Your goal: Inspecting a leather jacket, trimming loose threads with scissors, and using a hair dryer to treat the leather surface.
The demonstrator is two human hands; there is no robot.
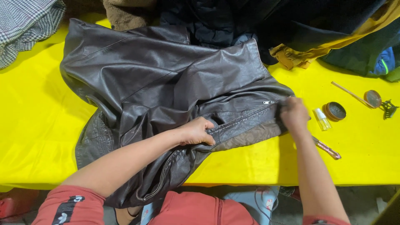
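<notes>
A dark brown leather jacket [158, 79] lies spread on a yellow table cover [37, 125], its lower part hanging over the near edge. My left hand [196, 131] grips a fold of the jacket beside its metal zipper [162, 177]. My right hand [294, 114] pinches the jacket's right edge, close to a small pocket zipper pull [269, 102]. The brownish lining [250, 137] shows between my hands.
To the right of my right hand lie a small clear spray bottle [322, 119], a round open tin [335, 111], its lid [372, 98], a thin wooden stick [348, 91], a dark clip [389, 109] and a pinkish tool [328, 150]. Piled clothes [316, 33] crowd the far edge.
</notes>
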